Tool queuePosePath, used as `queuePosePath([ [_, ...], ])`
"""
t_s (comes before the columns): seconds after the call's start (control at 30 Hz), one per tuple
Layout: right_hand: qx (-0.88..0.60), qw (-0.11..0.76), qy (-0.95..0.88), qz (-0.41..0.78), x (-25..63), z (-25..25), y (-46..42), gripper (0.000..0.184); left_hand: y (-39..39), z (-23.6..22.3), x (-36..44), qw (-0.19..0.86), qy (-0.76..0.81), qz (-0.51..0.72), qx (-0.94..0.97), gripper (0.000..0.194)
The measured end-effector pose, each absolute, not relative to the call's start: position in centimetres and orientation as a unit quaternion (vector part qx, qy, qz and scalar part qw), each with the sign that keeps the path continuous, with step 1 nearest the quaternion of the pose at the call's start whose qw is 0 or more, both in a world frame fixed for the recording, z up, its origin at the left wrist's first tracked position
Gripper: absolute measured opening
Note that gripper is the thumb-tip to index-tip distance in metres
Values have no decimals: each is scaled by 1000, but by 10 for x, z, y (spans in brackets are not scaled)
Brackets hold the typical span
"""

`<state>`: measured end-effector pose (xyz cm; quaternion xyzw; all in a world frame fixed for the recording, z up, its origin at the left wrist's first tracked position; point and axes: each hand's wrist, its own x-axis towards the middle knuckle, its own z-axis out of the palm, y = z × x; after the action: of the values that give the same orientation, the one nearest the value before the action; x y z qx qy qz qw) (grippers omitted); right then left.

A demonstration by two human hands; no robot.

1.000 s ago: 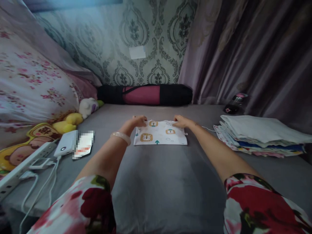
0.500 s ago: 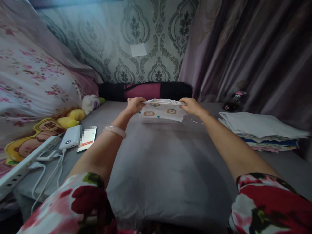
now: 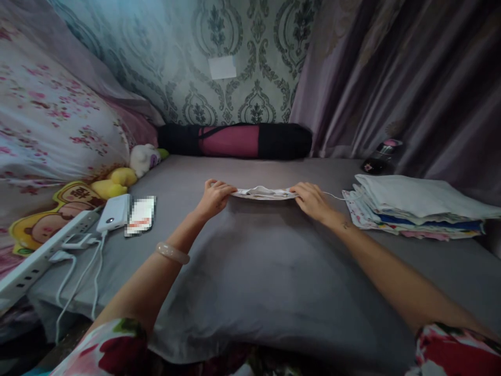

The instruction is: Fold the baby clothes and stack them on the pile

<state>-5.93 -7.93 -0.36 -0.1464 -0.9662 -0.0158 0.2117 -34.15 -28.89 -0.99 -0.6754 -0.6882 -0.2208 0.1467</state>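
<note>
A small white printed cloth (image 3: pixel 263 192), folded into a narrow strip, is stretched between my two hands just over the grey bed sheet (image 3: pixel 250 261). My left hand (image 3: pixel 213 198) pinches its left end with the fingers closed. At the other end my right hand (image 3: pixel 311 199) grips the cloth the same way. A pale bangle (image 3: pixel 172 253) sits on my left forearm. Both arms reach forward from floral sleeves.
A stack of folded cloths (image 3: pixel 415 206) lies at the right. A rolled black and pink mat (image 3: pixel 235 140) rests against the wall. To the left are plush toys (image 3: pixel 129 169), a white power bank (image 3: pixel 113 212), a phone (image 3: pixel 140 215), a power strip (image 3: pixel 43 256) and cables. Curtains hang at the right.
Both hands lifted the flat printed cloth off the sheet by its far edge, then brought it down toward me, so it now shows as a thin folded strip.
</note>
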Motion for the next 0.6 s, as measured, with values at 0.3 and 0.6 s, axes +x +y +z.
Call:
queuePosePath([
  [0.3, -118, 155, -981, -9, -40, -32, -107, 33, -314, -36, -328, 76, -682, -157, -710, 40],
  [0.6, -134, 88, -986, 42, -32, -31, -110, 43, -327, -40, -329, -1, -709, -139, -691, 44],
])
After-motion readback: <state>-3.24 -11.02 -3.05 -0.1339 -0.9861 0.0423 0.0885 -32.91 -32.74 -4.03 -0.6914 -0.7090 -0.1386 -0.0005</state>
